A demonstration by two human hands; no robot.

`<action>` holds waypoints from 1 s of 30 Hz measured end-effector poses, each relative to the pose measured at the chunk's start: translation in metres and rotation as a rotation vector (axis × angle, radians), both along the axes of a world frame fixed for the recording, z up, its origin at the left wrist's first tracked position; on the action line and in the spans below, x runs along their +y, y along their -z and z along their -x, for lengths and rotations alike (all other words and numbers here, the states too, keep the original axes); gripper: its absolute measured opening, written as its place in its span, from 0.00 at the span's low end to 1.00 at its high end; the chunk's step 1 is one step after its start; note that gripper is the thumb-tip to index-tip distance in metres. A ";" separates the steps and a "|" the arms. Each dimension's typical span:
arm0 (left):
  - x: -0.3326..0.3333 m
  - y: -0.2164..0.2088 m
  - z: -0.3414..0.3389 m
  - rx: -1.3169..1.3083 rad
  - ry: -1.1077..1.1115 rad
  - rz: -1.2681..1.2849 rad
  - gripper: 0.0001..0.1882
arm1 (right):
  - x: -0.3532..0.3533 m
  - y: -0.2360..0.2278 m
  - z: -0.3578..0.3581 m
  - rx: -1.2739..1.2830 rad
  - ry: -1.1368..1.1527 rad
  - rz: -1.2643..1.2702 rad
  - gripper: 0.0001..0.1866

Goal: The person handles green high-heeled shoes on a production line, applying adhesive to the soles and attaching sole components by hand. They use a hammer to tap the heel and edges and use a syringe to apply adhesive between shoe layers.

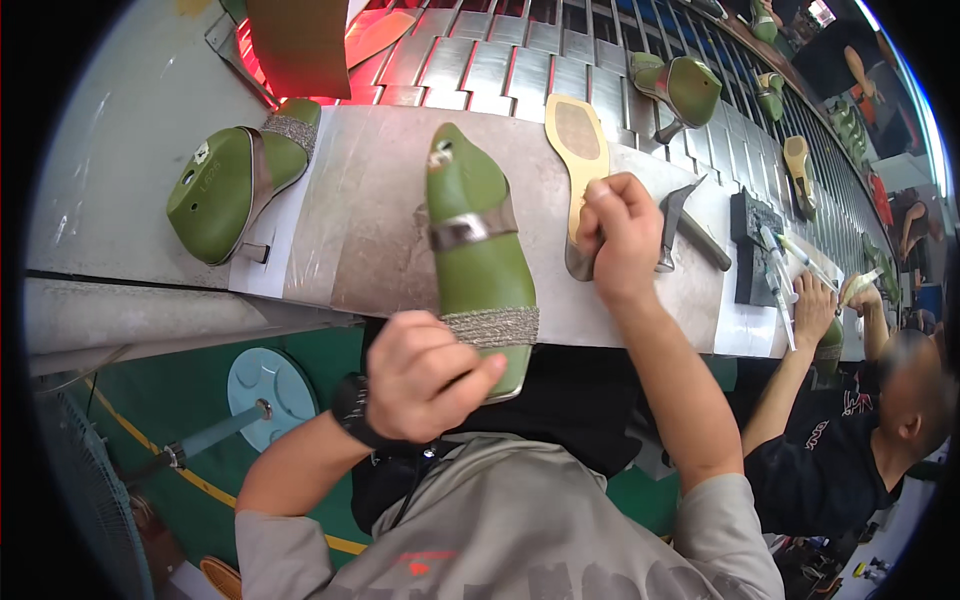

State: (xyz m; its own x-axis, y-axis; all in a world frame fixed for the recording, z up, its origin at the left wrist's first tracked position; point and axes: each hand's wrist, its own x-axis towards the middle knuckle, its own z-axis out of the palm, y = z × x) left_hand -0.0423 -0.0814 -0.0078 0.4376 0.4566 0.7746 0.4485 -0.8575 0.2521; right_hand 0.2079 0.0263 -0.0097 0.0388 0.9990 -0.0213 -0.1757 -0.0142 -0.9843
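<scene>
My left hand [425, 375] grips the toe end of a green shoe last [470, 265], near a glittery braided strap. A metallic bronze strap [470, 230] crosses the last farther up, and its narrow end points away from me. My right hand [625, 240] is closed, thumb and forefinger pinched at the edge of a tan sandal insole [580, 145] with a brown heel pad. The insole's far end overlaps the conveyor in view, and my fingers hide part of its edge. Just right of that hand lies a hammer [700, 240] beside a dark curved metal tool [674, 220].
Another strapped green last [215, 195] lies at the left. Behind the bench runs a slatted metal conveyor [480, 65] carrying lasts, with a red-lit box [300, 50] at its left. A black block [752, 245] stands right, near a co-worker's hands [815, 305]. A blue round stool [270, 395] is below left.
</scene>
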 end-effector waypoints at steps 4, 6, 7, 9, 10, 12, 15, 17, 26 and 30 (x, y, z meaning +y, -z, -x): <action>-0.004 0.023 -0.024 0.012 -0.032 -0.022 0.16 | -0.031 0.010 -0.001 -0.863 0.236 -0.613 0.14; -0.008 0.028 -0.023 0.004 -0.043 -0.017 0.17 | -0.045 0.013 -0.023 -0.825 0.122 -0.385 0.18; -0.008 0.029 -0.022 -0.008 -0.054 -0.014 0.17 | -0.064 0.009 -0.030 -0.772 0.096 -0.320 0.19; -0.004 0.024 -0.020 0.017 -0.050 0.003 0.18 | -0.111 -0.005 -0.034 -0.442 0.075 -0.152 0.18; -0.003 0.023 -0.019 0.032 -0.048 0.029 0.19 | -0.134 -0.017 -0.036 -0.370 0.070 -0.066 0.17; 0.000 0.028 -0.012 0.097 0.008 0.047 0.24 | -0.183 0.007 -0.071 -0.261 0.018 -0.060 0.18; 0.004 0.032 -0.015 0.087 0.037 0.143 0.18 | -0.213 0.015 -0.062 0.391 0.195 0.214 0.30; 0.008 0.038 -0.014 0.077 0.056 0.100 0.17 | -0.209 0.030 -0.059 0.427 0.100 0.392 0.45; 0.054 -0.103 -0.016 -0.529 0.172 0.753 0.26 | -0.166 0.073 -0.042 0.489 -0.453 0.426 0.17; 0.082 -0.117 -0.019 -0.804 0.263 0.963 0.22 | -0.162 0.071 -0.028 0.399 -0.338 0.425 0.13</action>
